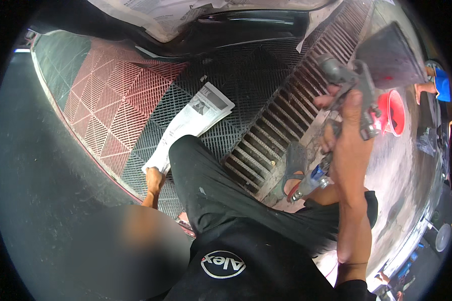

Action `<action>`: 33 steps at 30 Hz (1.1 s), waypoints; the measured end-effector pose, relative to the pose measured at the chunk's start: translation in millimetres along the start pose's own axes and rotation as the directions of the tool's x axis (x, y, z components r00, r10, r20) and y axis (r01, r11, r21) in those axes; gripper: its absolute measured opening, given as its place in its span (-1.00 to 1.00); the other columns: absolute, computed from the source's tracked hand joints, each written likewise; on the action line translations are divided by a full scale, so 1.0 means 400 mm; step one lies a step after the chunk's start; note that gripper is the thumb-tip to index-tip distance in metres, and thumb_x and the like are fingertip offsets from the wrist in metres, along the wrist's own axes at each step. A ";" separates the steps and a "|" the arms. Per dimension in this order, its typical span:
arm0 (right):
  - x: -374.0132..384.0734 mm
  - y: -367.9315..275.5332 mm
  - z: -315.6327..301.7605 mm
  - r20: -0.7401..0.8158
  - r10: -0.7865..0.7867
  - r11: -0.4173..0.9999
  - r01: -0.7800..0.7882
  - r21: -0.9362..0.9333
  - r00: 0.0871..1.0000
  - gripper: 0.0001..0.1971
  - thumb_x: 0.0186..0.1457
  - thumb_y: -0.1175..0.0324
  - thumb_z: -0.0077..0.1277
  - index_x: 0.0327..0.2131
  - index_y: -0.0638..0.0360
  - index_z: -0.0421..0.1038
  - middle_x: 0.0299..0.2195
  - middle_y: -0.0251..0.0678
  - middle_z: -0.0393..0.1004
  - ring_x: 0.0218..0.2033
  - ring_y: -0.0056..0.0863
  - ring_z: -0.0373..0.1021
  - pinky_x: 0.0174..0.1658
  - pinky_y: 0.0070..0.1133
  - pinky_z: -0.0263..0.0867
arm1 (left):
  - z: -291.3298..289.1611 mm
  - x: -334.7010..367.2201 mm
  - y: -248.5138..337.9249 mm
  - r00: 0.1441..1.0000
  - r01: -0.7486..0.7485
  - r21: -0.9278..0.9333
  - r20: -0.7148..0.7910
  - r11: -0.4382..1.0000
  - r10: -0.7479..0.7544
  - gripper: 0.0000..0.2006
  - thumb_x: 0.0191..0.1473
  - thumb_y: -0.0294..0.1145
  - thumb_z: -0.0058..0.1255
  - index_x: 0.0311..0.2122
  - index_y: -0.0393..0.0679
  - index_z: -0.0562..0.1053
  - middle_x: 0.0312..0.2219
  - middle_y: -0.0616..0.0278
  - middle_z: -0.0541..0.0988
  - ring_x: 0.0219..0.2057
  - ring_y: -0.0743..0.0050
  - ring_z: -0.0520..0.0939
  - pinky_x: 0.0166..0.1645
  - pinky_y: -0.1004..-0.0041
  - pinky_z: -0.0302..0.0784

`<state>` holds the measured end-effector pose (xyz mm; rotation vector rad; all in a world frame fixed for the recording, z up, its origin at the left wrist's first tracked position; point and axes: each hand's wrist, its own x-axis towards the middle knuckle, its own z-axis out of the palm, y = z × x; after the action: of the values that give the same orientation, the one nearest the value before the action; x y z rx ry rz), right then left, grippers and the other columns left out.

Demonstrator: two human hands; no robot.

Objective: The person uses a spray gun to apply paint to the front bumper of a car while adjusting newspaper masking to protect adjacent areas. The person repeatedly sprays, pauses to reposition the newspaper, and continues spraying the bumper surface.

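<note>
My right hand [353,120] is raised at the right, wrapped round a metal spray gun [365,93]. A translucent, paint-stained cup [392,57] sits on the gun, tilted to the right. Below the grip hangs an air fitting [314,181] with blue and red parts. At the lower left, my left hand [155,179] is closed on the near end of a folded newspaper [191,120]. The paper slants away over the floor mat, partly behind my bent knee. A blurred patch covers part of my left forearm.
Ahead is a black car panel [246,30] with masking paper [158,17] above it. Red and dark grid tiles [118,90] cover the floor beside a metal drain grate [266,135]. A red bucket [397,113] stands at the right. My sandalled foot [292,173] rests beside the grate.
</note>
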<state>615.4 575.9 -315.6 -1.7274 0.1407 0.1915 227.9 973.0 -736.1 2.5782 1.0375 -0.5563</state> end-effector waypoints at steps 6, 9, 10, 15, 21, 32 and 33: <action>0.059 -0.035 -0.118 -0.171 -0.212 0.968 0.182 -0.174 0.962 -0.35 0.36 -0.23 -0.05 0.01 0.29 0.48 -0.26 -0.19 0.63 -0.70 -0.78 0.12 -0.62 -0.70 0.04 | 0.133 -0.137 0.062 0.965 0.205 -0.296 0.221 0.933 -0.142 -0.66 0.04 -0.54 -0.01 -0.08 -0.50 0.52 -0.34 -0.26 0.67 -0.37 -0.29 0.69 -0.11 0.03 0.61; 0.122 -0.051 -0.181 -0.191 -0.285 0.944 0.241 -0.226 0.939 -0.32 0.37 -0.23 -0.06 0.11 0.29 0.44 -0.24 -0.24 0.61 -0.68 -0.79 0.09 -0.61 -0.70 0.01 | 0.082 -0.218 0.182 0.980 0.000 -0.216 0.196 0.976 0.043 -0.61 0.07 -0.52 0.01 0.04 -0.17 0.57 -0.17 -0.21 0.67 -0.12 -0.24 0.69 -0.05 0.00 0.58; 0.143 -0.055 -0.201 -0.206 -0.286 0.943 0.237 -0.235 0.936 -0.32 0.37 -0.24 -0.06 0.11 0.29 0.44 -0.23 -0.24 0.60 -0.68 -0.79 0.09 -0.62 -0.70 0.01 | 0.065 -0.242 0.222 0.983 0.009 -0.279 0.177 0.960 0.042 -0.64 0.08 -0.49 0.02 0.02 -0.16 0.58 -0.17 -0.20 0.67 -0.10 -0.25 0.68 -0.05 -0.02 0.57; 0.239 -0.034 -0.283 -0.143 -0.359 0.903 0.304 -0.303 0.922 -0.32 0.41 -0.22 -0.13 0.12 0.32 0.42 -0.21 -0.22 0.59 -0.69 -0.80 0.10 -0.63 -0.69 0.00 | 0.053 -0.346 0.314 0.977 0.130 -0.435 0.211 0.891 -0.039 -0.73 0.24 -0.34 0.02 -0.06 -0.25 0.60 -0.27 -0.10 0.71 -0.22 -0.13 0.73 -0.13 0.04 0.57; 0.329 0.079 -0.322 -0.100 -0.376 0.895 0.334 -0.295 0.921 -0.30 0.42 -0.22 -0.17 0.13 0.36 0.40 -0.19 -0.21 0.57 -0.69 -0.77 0.11 -0.63 -0.68 0.05 | 0.100 -0.400 0.330 0.960 0.267 -0.426 0.197 0.864 -0.199 -0.73 0.26 -0.34 0.01 -0.05 -0.26 0.60 -0.27 -0.07 0.71 -0.26 -0.06 0.72 -0.16 0.09 0.58; 0.520 0.309 -0.385 0.044 -0.295 0.955 0.293 0.036 0.955 -0.30 0.40 -0.26 -0.15 0.15 0.29 0.37 -0.16 -0.27 0.55 -0.66 -0.77 0.09 -0.61 -0.70 0.06 | 0.142 -0.650 0.435 0.767 0.574 -0.534 0.085 0.621 -0.636 -0.72 0.30 -0.34 0.00 -0.03 -0.27 0.60 -0.29 0.00 0.72 -0.31 0.07 0.72 -0.23 0.18 0.59; 0.535 0.320 -0.393 0.036 -0.276 0.960 0.275 0.046 0.960 -0.31 0.40 -0.25 -0.15 0.14 0.29 0.37 -0.17 -0.27 0.55 -0.66 -0.77 0.09 -0.60 -0.70 0.06 | 0.147 -0.678 0.457 0.744 0.591 -0.542 0.081 0.597 -0.663 -0.72 0.30 -0.34 0.00 -0.03 -0.27 0.60 -0.29 0.01 0.72 -0.32 0.08 0.72 -0.23 0.19 0.59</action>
<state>806.5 403.0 -458.6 -1.6809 -0.1270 0.0191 163.7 662.1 -638.6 1.7130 1.8692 -0.1810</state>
